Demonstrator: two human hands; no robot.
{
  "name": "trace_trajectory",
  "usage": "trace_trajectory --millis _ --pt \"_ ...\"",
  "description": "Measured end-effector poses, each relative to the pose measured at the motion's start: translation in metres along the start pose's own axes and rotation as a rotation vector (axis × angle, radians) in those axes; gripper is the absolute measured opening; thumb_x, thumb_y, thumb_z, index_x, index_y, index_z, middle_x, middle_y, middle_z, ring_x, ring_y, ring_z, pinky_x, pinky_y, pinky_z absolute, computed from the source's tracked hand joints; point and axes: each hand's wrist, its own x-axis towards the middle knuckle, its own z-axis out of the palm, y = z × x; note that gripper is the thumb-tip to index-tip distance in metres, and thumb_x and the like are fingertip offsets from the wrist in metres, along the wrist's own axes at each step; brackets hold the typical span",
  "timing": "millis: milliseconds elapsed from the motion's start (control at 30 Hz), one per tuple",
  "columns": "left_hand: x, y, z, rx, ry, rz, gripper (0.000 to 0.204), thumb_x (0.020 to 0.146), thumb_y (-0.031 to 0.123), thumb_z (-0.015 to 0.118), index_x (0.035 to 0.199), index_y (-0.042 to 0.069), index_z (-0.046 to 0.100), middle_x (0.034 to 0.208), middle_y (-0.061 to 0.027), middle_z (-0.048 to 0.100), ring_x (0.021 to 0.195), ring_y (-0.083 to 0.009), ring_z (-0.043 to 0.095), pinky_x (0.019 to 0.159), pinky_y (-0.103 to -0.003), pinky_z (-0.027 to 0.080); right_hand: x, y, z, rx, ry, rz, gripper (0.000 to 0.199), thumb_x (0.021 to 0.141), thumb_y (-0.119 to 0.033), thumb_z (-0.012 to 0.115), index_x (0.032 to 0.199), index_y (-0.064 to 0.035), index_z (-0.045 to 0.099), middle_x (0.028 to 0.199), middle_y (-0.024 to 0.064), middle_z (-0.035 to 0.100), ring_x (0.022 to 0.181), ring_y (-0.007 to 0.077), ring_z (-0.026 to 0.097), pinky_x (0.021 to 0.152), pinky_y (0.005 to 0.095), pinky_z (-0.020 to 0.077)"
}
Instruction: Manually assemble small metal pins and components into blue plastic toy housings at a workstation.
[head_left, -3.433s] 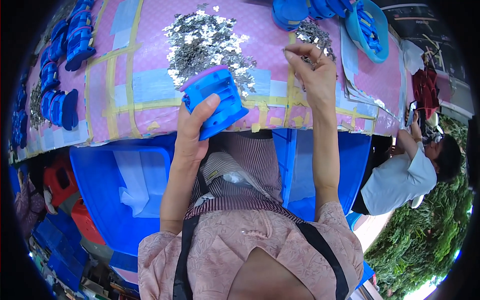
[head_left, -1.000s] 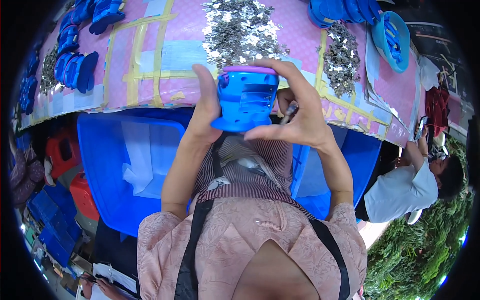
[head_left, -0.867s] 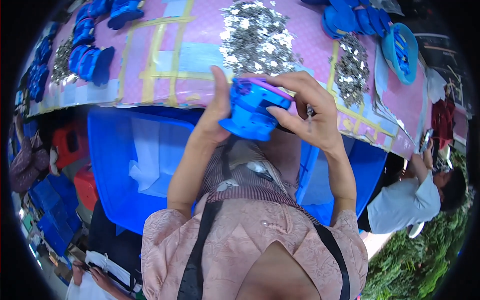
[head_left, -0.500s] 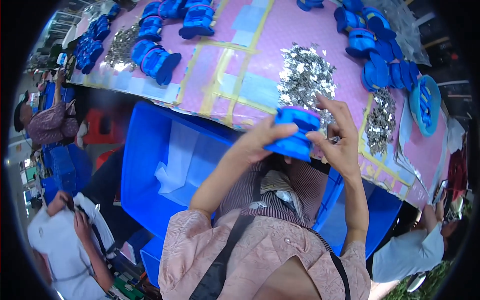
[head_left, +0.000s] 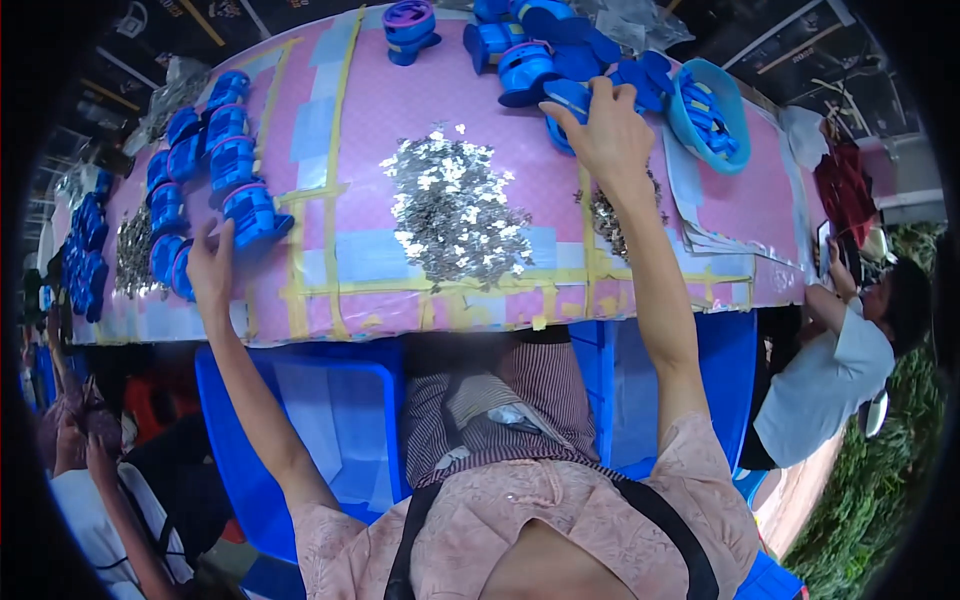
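My left hand (head_left: pixel 210 265) is at the left of the table, thumb and finger apart, beside a blue round plastic part (head_left: pixel 252 215) that has a flared base. Nothing shows between its fingers. More such blue parts (head_left: pixel 232 160) with pink rings stand in rows around it. Stretched out to the far right, my right hand (head_left: pixel 610 130) has its thumb and fingers around another blue plastic part (head_left: pixel 568 97) at the edge of a cluster; the hand partly hides it. Between the hands lies a heap of small shiny metal pieces (head_left: pixel 455 210).
A light-blue basket (head_left: pixel 737 150) of blue pieces stands at the right. Smaller metal heaps (head_left: pixel 610 222) lie near it and at the far left. Blue bins (head_left: pixel 392 400) stand below the table edge. Co-workers sit at both sides, one in a white shirt (head_left: pixel 825 385).
My hands have moved apart from the middle, the left to the left rows, the right to the right cluster. The blue part they held is out of my left hand.
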Motion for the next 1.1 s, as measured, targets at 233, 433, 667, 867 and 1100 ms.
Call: trace_trajectory --millis 233,433,667,867,1100 --pt "-0.110 0.109 0.048 -0.605 0.156 0.209 0.042 0.096 0.034 0.061 0.123 0.001 0.062 0.108 -0.0113 0.068 0.094 -0.0205 0.065 0.080 -0.033 0.052 -0.024 0.006 -0.013 0.259 -0.005 -0.195 0.056 0.077 -0.032 0.074 0.122 -0.0045 0.055 0.107 0.0160 0.063 0.091 0.0328 0.066 0.074 0.0390 0.0532" --pt "-0.199 0.174 0.110 -1.871 -1.078 -0.628 0.070 0.094 0.051 0.056 0.137 -0.003 0.042 0.125 -0.0210 0.058 0.110 -0.0309 0.062 0.094 -0.047 0.051 -0.138 -0.044 -0.080 0.801 -0.282 -0.518 0.057 0.067 -0.014 0.085 0.118 -0.0062 0.062 0.104 0.0102 0.056 0.078 0.0204 0.060 0.065 0.0300 0.0495" --pt "-0.223 0.167 0.117 -1.847 -1.223 -0.549 0.075 0.089 0.045 0.063 0.138 -0.006 0.040 0.126 -0.0270 0.057 0.112 -0.0389 0.061 0.097 -0.051 0.050 -0.137 -0.020 -0.096 0.568 -0.552 -0.260 0.051 0.087 0.005 0.058 0.132 -0.0186 0.062 0.107 0.0088 0.050 0.082 0.0195 0.050 0.070 0.0335 0.0456" --pt "-0.228 0.163 0.120 -1.788 -1.191 -0.571 0.074 0.090 0.046 0.061 0.139 -0.005 0.038 0.127 -0.0283 0.056 0.111 -0.0381 0.062 0.094 -0.052 0.052 -0.139 -0.017 -0.098 0.289 -0.306 -0.513 0.066 0.070 0.008 0.061 0.127 -0.0256 0.066 0.101 0.0079 0.055 0.089 0.0230 0.054 0.070 0.0341 0.0431" --pt "-0.222 0.154 0.125 -1.739 -1.337 -0.534 0.071 0.091 0.048 0.059 0.137 -0.004 0.042 0.122 -0.0262 0.059 0.103 -0.0391 0.065 0.089 -0.053 0.053 -0.119 0.004 -0.092 0.169 -0.236 -0.792 0.059 0.073 0.005 0.060 0.123 -0.0246 0.069 0.096 0.0053 0.057 0.083 0.0210 0.057 0.068 0.0323 0.0413"
